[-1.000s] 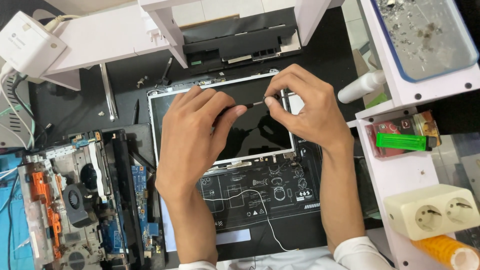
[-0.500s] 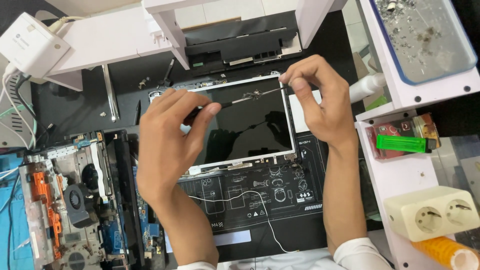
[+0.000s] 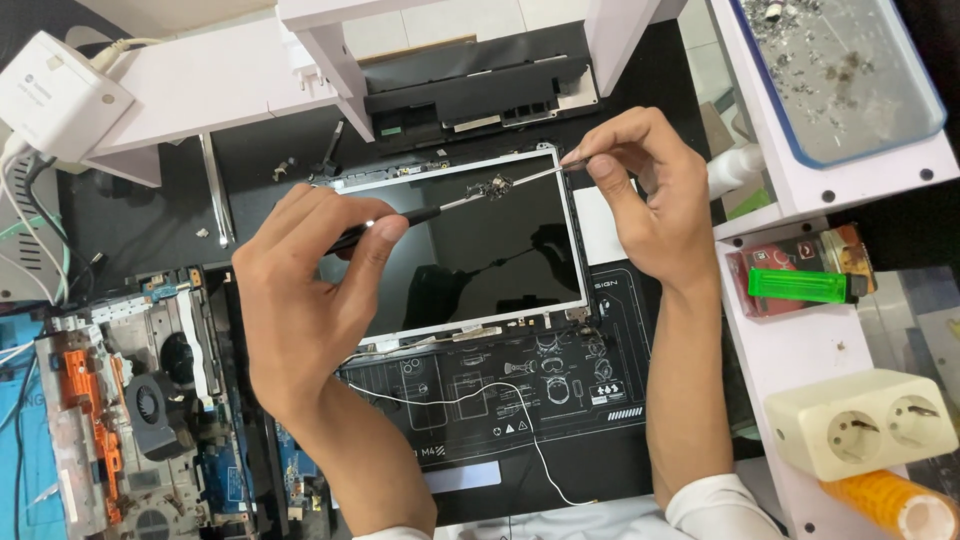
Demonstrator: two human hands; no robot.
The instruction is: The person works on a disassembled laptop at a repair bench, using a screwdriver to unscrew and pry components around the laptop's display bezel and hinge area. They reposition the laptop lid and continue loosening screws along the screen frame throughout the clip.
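Observation:
A laptop screen panel (image 3: pixel 480 270), dark glass in a silver frame, lies on a black printed mat (image 3: pixel 560 400). My left hand (image 3: pixel 305 290) grips the black handle of a thin screwdriver (image 3: pixel 440 208) that lies level across the top of the panel, pointing right. My right hand (image 3: pixel 640 190) pinches the tool's tip at the panel's top right corner. A small clump of dark bits (image 3: pixel 495 185) clings to the shaft midway. A thin white wire (image 3: pixel 520 420) trails from the panel's lower edge over the mat.
An opened laptop base (image 3: pixel 130 390) with a fan and orange parts lies at the left. On the white shelf at the right are a green lighter (image 3: pixel 800 285), a cream double socket (image 3: pixel 860 420) and a tray of metal bits (image 3: pixel 840 70). A white adapter (image 3: pixel 60 95) sits top left.
Both hands have drawn apart and shifted up. The screwdriver now spans the top of the panel, and my right hand has gone to the top right corner.

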